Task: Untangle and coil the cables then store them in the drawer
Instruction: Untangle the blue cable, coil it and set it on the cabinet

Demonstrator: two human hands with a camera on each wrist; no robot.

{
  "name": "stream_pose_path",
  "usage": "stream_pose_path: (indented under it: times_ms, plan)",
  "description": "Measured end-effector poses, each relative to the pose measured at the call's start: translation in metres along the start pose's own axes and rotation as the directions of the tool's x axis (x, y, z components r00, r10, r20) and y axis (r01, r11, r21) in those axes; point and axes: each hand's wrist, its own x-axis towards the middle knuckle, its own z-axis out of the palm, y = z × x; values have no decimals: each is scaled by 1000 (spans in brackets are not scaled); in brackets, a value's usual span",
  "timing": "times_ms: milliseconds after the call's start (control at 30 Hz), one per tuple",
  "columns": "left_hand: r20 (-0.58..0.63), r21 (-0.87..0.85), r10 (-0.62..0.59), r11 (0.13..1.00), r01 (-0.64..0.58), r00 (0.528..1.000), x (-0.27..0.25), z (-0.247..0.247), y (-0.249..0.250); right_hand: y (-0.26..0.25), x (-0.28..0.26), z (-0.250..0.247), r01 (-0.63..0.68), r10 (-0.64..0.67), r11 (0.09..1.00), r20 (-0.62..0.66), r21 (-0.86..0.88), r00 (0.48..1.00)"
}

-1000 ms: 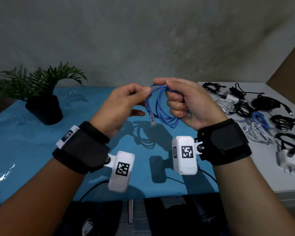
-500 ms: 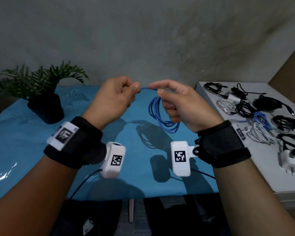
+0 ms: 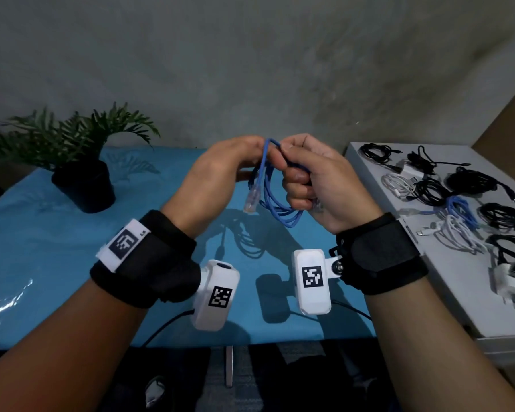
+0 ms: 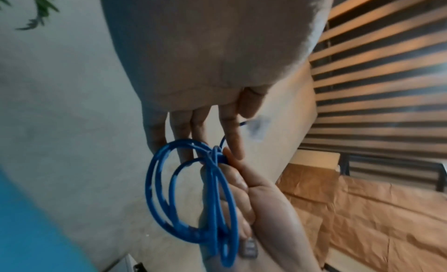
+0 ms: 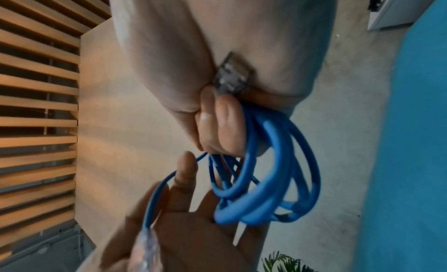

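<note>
A blue network cable (image 3: 275,203) hangs as a small coil above the blue table (image 3: 42,248). My right hand (image 3: 309,179) grips the coil in its curled fingers, with one plug tucked at the heel of the palm (image 5: 231,73). My left hand (image 3: 257,145) pinches the loose tail at the top of the coil, right against the right thumb. The tail drops from that pinch to a clear plug (image 3: 250,200) dangling left of the coil. The loops show close up in the left wrist view (image 4: 191,195) and the right wrist view (image 5: 273,176).
A potted plant (image 3: 84,179) stands at the table's back left. To the right, a white cabinet top (image 3: 458,307) carries several coiled black, white and blue cables (image 3: 458,209) and a white charger (image 3: 509,281). A grey wall rises behind.
The left hand drew the tail out to the left, then brought it back up against the right thumb. The clear plug now dangles left of the coil again.
</note>
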Motion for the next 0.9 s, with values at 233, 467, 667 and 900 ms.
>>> stream_pose_path:
  times_ms: [233, 467, 667, 900]
  plan:
    - [-17, 36, 23, 999, -23, 1000, -3, 9, 1, -1, -2, 0, -34, 28, 988, 42, 154, 999]
    - [20, -74, -213, 974, 214, 977, -2, 8, -5, 3, -1, 8, 44, -42, 992, 16, -115, 999]
    - [192, 76, -250, 968, 239, 949, 1, -14, -4, 8, -3, 18, 170, -228, 764, -15, -622, 974]
    - [113, 167, -293, 948, 272, 950, 1, -17, -10, 13, -4, 23, 184, -340, 458, 20, -870, 940]
